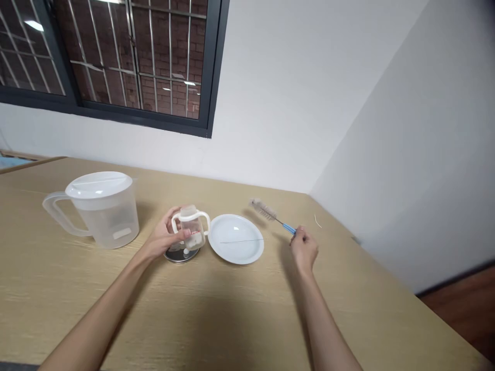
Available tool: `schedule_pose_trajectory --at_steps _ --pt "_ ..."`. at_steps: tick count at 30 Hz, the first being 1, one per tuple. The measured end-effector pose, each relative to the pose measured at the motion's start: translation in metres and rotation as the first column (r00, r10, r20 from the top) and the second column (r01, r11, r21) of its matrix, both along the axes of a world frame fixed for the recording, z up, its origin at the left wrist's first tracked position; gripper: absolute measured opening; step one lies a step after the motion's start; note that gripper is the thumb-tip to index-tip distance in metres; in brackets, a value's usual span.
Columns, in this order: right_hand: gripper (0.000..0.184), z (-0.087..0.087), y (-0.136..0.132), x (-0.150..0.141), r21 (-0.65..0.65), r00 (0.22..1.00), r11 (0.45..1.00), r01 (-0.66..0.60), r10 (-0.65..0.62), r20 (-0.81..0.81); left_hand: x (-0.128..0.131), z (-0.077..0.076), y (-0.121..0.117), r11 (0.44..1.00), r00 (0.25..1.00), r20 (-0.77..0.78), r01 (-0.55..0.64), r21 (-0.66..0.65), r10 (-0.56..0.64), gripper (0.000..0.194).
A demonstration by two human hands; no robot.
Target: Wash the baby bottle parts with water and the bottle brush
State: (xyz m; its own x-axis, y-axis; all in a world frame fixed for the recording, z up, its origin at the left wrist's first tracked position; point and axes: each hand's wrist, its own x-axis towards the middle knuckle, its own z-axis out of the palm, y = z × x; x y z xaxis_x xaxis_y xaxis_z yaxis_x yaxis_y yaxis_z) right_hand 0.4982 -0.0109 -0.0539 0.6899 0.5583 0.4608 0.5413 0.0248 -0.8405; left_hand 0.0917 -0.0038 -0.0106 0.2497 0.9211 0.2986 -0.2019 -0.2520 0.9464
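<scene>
My left hand (170,234) is wrapped round a clear baby bottle (192,229) with two cream side handles, held above a dark, shiny round dish (178,254). Small pale pieces lie in that dish, partly hidden by the bottle. In my right hand (303,250) is a bottle brush (266,211), gripped by its blue handle, with its bristles pointing up and left over the table. A white plate (235,255) lies between my hands, with a thin straight rod (242,241) across it.
A lidded translucent pitcher (116,221) stands at the left, its handle to the left. A thin pale strip (317,221) lies on the wooden table (232,314) at the right. White walls (278,113) meet behind the table, under a barred window (143,62).
</scene>
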Motion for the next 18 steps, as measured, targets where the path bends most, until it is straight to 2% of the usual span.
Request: schedule_pose_trajectory --at_steps 4,9,14,18 --pt "0.052 -0.008 0.003 0.002 -0.092 0.995 0.996 0.002 0.007 0.1 0.007 0.002 -0.007 0.994 0.988 -0.112 0.105 0.001 -0.104 0.08" --pt "0.05 -0.011 0.004 -0.003 -0.215 0.969 0.97 -0.112 0.155 0.193 0.017 0.003 -0.015 0.964 0.947 -0.183 0.262 -0.04 -0.265 0.085" --pt "0.039 -0.006 0.0 -0.008 -0.364 0.883 0.883 -0.297 0.399 0.248 0.028 0.0 -0.024 0.936 0.894 -0.283 0.35 -0.045 -0.347 0.093" --pt "0.03 -0.007 -0.001 -0.012 -0.489 0.855 0.823 -0.29 0.452 0.253 0.038 -0.003 -0.036 0.924 0.839 -0.407 0.381 -0.035 -0.361 0.095"
